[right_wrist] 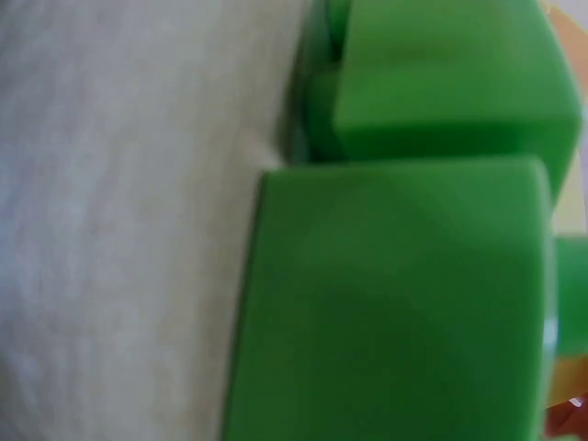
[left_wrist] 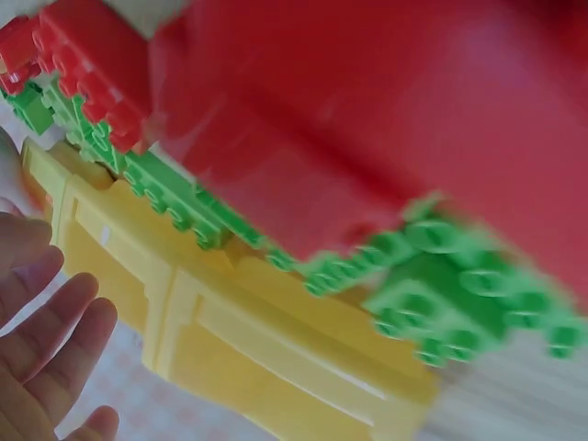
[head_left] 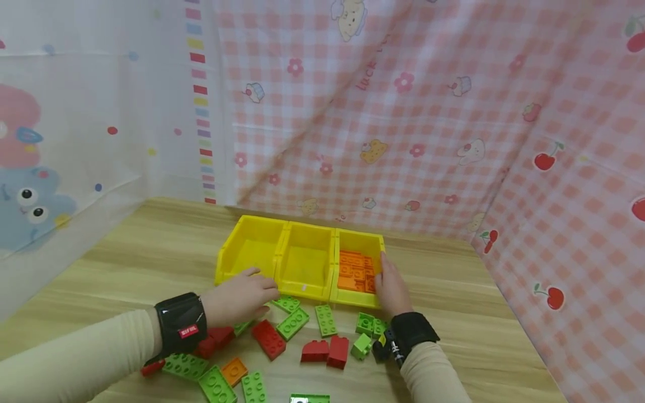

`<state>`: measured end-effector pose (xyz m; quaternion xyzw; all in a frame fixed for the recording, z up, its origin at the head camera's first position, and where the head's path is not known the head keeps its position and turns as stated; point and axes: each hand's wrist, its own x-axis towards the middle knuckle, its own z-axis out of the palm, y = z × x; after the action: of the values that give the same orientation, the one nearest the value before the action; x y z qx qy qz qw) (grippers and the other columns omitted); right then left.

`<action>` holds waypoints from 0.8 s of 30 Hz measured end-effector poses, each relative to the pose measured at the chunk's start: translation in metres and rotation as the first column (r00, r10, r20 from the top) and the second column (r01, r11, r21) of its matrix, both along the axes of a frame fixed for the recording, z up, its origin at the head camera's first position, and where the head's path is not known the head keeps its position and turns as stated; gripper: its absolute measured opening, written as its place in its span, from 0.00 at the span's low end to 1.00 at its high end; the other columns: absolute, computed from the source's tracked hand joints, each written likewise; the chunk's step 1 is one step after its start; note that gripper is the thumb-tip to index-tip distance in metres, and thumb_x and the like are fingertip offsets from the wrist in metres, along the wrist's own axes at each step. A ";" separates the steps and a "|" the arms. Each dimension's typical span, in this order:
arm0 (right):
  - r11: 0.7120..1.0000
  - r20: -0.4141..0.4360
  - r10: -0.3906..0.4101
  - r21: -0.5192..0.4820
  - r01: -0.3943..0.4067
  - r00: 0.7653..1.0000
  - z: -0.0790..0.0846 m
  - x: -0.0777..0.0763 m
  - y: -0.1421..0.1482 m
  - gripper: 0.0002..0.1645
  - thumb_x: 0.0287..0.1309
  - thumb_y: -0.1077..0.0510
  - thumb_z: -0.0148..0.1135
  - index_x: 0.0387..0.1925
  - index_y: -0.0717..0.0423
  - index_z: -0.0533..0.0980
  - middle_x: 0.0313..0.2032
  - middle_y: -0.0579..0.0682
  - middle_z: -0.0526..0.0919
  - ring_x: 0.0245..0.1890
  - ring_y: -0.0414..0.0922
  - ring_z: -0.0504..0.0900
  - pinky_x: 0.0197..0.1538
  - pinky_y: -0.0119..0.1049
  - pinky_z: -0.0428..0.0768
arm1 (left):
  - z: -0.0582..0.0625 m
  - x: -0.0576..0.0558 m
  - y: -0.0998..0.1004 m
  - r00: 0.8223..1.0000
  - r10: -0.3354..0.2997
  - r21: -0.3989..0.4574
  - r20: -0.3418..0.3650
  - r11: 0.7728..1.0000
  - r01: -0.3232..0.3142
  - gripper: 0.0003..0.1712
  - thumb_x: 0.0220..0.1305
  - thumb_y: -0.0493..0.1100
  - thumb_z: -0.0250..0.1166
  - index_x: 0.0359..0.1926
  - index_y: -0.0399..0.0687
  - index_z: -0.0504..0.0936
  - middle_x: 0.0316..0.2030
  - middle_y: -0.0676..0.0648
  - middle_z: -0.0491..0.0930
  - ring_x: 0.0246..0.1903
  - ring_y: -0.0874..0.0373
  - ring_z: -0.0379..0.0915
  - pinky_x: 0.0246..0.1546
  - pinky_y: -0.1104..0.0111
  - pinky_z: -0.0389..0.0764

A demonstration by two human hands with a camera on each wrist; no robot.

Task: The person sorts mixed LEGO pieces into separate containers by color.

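Note:
A yellow three-compartment bin (head_left: 308, 263) stands at the back of the table. Orange bricks (head_left: 355, 267) lie in its right compartment; the left and middle ones hold nothing visible. My left hand (head_left: 241, 298) is at the front of the left compartment, above the bricks. In the left wrist view its fingers (left_wrist: 69, 354) are loosely spread with nothing between them. My right hand (head_left: 394, 288) rests along the bin's right side wall, fingers extended. Green bricks (right_wrist: 395, 294) fill the right wrist view, where the right hand cannot be seen.
Before the bin lie loose red bricks (head_left: 269, 339), green bricks (head_left: 326, 320) and one orange brick (head_left: 234, 371). More green bricks (head_left: 365, 323) sit by the right wrist. A checked cloth (head_left: 403, 112) hangs behind the bin and along the right side.

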<state>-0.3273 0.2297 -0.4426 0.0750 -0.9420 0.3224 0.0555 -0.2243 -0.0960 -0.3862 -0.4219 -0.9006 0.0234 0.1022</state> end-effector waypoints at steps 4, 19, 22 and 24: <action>1.000 0.011 0.008 0.009 -0.008 1.000 0.000 0.001 -0.002 0.36 0.67 0.63 0.43 0.72 0.58 0.45 0.67 0.61 0.56 0.66 0.55 0.56 0.64 0.51 0.55 | 0.002 0.015 -0.019 0.999 -0.015 -0.006 0.029 1.000 0.015 0.13 0.53 0.42 0.69 0.40 0.48 0.81 0.39 0.52 0.79 0.42 0.58 0.74 0.51 0.51 0.69; 1.000 0.008 0.013 0.007 -0.014 1.000 0.000 0.002 -0.001 0.35 0.68 0.62 0.42 0.72 0.60 0.44 0.67 0.63 0.56 0.66 0.56 0.56 0.64 0.52 0.55 | -0.024 0.065 -0.039 0.975 -0.178 0.010 0.132 0.984 0.178 0.08 0.53 0.46 0.68 0.35 0.56 0.80 0.33 0.62 0.75 0.33 0.70 0.70 0.41 0.67 0.73; 1.000 0.004 0.018 0.010 -0.018 1.000 -0.001 0.001 -0.001 0.35 0.68 0.62 0.41 0.72 0.60 0.44 0.67 0.62 0.56 0.67 0.56 0.55 0.64 0.52 0.55 | -0.027 0.068 -0.036 0.976 -0.121 -0.012 0.179 0.992 0.126 0.08 0.55 0.50 0.66 0.37 0.57 0.80 0.32 0.63 0.75 0.33 0.70 0.70 0.40 0.68 0.72; 1.000 0.005 0.018 0.009 -0.018 1.000 -0.002 0.001 -0.001 0.35 0.68 0.62 0.41 0.72 0.60 0.43 0.67 0.62 0.55 0.67 0.56 0.55 0.64 0.52 0.55 | -0.027 0.070 -0.033 0.975 -0.083 -0.022 0.207 0.996 0.089 0.09 0.56 0.51 0.66 0.38 0.58 0.80 0.32 0.63 0.75 0.31 0.70 0.69 0.38 0.68 0.72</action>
<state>-0.3263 0.2291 -0.4442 0.0827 -0.9428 0.3190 0.0501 -0.1548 -0.1294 -0.4136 -0.4620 -0.8868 -0.0108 0.0028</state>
